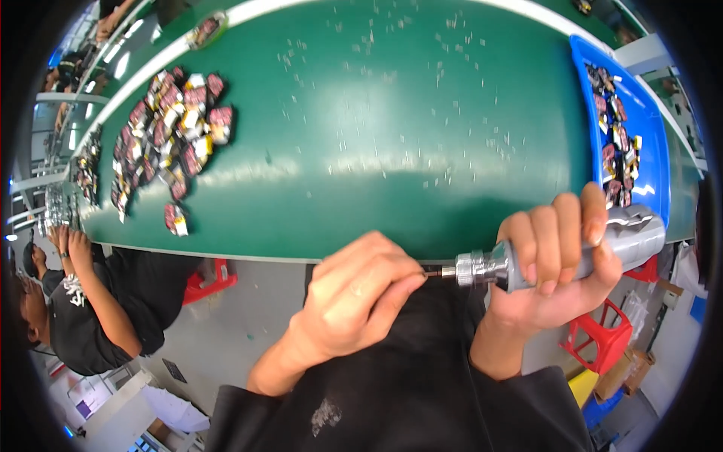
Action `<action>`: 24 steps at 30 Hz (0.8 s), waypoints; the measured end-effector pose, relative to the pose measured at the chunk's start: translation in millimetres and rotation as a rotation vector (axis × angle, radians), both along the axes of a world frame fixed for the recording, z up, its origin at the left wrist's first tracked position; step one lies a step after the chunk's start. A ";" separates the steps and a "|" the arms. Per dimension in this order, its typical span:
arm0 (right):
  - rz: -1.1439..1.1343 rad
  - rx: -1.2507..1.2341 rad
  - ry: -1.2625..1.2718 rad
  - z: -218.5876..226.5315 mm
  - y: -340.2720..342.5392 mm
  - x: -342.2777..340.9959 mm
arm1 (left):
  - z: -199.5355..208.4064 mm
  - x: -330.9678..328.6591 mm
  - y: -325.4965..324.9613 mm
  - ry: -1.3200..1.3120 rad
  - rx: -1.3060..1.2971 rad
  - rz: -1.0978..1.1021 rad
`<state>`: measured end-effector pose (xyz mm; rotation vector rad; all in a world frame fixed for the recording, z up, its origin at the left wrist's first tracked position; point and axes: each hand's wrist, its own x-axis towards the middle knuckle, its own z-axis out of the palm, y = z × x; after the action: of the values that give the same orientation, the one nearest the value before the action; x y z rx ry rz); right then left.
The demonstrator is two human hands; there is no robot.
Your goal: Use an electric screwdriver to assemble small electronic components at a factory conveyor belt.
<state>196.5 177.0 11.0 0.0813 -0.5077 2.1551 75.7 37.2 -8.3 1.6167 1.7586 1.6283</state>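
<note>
Firstly, at the far left, a co-worker in a dark shirt sits by the table, and the co-worker's raised hands are near some shiny clear things. Next, on the green table, there is a pile of small parts, coloured in black, pink, white and yellow; one single part lies just apart from it, toward the near edge. Below the table edge, a red stool stands on the grey floor. Further to the right, many tiny clear pieces are scattered over the table. In the middle, the left hand is closed, with its thumb and forefinger pinching a thin dark piece. This piece is in line with the metal tip of a silver-grey handheld tool, which is held almost level in front of the person, around the near table edge. The right hand is wrapped around the body of this tool and grips it. At the right side, a blue tray contains more small parts, and below it stands another red stool.
</note>
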 end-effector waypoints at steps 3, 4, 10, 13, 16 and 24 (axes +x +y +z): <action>-0.030 -0.068 -0.100 -9.8 -2.3 -0.6 | 4.7 -7.7 2.6 0.025 -0.126 -0.021; -0.047 -0.090 -0.117 -12.0 -1.7 -1.9 | 2.9 -7.9 4.7 0.017 -0.151 -0.019; -0.144 -0.161 -0.163 -15.2 1.4 2.0 | 33.0 -33.4 26.0 0.391 -0.205 -0.006; -0.177 -0.207 -0.191 -20.8 4.2 3.7 | 52.6 -76.8 67.1 0.609 -0.151 0.153; -0.170 -0.277 -0.190 -24.8 6.4 6.2 | 49.3 -128.8 141.0 0.647 -0.112 0.206; -0.083 -0.195 -0.184 -28.1 9.4 6.0 | 31.9 -170.1 305.9 0.600 -0.581 0.254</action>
<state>202.5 186.4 -17.1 -0.2444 -0.3953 2.1293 -94.3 343.1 23.6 1.7181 2.5008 0.5895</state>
